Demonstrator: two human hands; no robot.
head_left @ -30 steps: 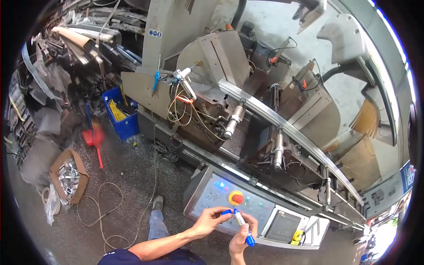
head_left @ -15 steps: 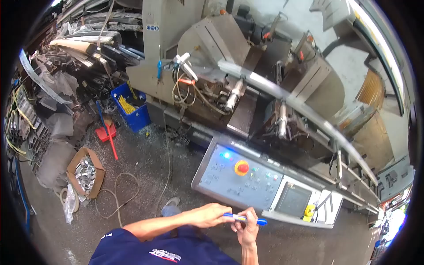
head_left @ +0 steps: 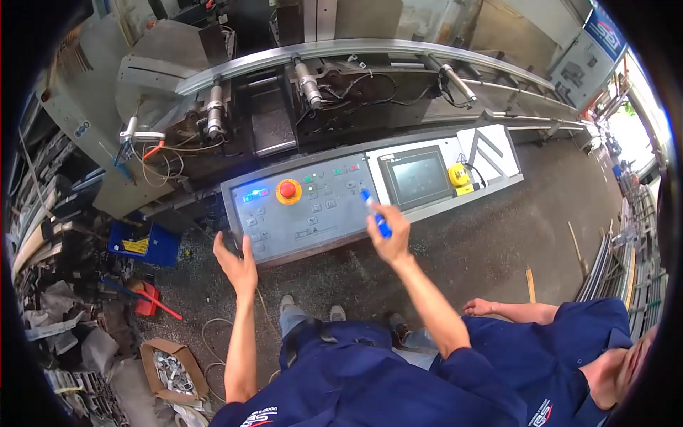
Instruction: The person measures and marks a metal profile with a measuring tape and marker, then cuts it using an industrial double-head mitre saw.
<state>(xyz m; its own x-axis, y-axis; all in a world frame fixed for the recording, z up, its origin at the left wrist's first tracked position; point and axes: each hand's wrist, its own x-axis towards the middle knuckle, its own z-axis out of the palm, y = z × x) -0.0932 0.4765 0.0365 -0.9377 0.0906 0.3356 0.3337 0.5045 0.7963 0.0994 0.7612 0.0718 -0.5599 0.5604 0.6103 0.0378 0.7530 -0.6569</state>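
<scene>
My right hand (head_left: 391, 238) is closed around a blue and white marker (head_left: 383, 227), held over the right part of the button panel (head_left: 284, 222) of a machine console. The marker's blue tip end points up toward the touchscreen (head_left: 416, 176). At the console's lower left corner is my left hand (head_left: 237, 265), fingers spread and holding nothing. A red emergency stop button (head_left: 287, 189) on a yellow ring sits in the upper part of the panel, near a blue-lit switch (head_left: 254, 195).
Behind the console, a long metal profile (head_left: 320, 50) lies along the machine, by several cylinder clamps. A yellow device (head_left: 459, 174) rests beside the screen. A blue bin (head_left: 153, 245), red dustpan (head_left: 147, 299) and cardboard box (head_left: 160, 352) are left. A co-worker (head_left: 548, 349) stands at right.
My view has swung right and closer to the console. My hands have parted: the left has let go of the marker, the right carries it over the panel. A co-worker has come into view.
</scene>
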